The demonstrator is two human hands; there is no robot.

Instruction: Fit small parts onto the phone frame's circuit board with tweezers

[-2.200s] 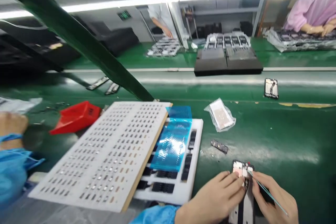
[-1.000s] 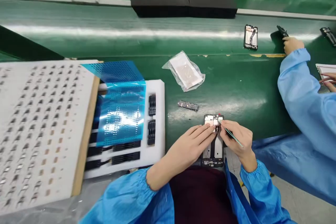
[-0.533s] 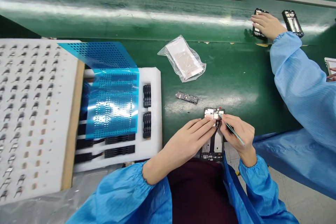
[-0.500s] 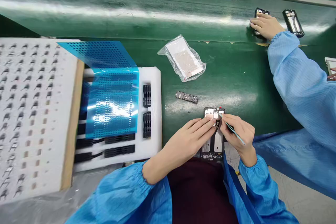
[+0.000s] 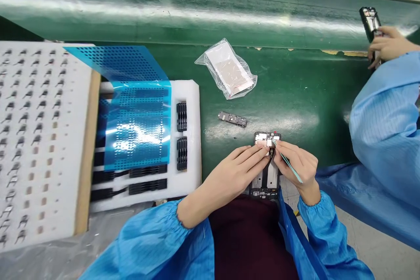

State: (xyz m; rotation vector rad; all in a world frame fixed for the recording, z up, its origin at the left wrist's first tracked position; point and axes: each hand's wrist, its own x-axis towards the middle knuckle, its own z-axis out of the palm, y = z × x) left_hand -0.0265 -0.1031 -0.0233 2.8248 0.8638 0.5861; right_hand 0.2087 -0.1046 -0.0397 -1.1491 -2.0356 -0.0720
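Observation:
An opened phone (image 5: 271,176) lies at the bench's near edge, its inner metal frame and upper circuit parts facing up. My left hand (image 5: 234,170) reaches over it from the left, fingers stretched out together and fingertips resting on the upper part. In my right hand (image 5: 299,162) is a pair of thin light-green tweezers (image 5: 291,167), pinched between the fingers. Their tip touches or nearly touches the phone's upper right area; exact contact cannot be made out. Beyond the phone, slightly left, lies a dark narrow phone part (image 5: 232,119).
A clear plastic bag (image 5: 226,69) with flat white sheets lies farther back. To the left stand a white foam tray (image 5: 193,140) under perforated blue film (image 5: 139,127), and a foam board (image 5: 42,140) bearing rows of small parts. A co-worker's hand (image 5: 389,46) holds another phone (image 5: 369,19) at upper right.
The co-worker's hand has moved right along with a phone, towards the other one. My hands stay nearly still over the phone; the view has shifted slightly.

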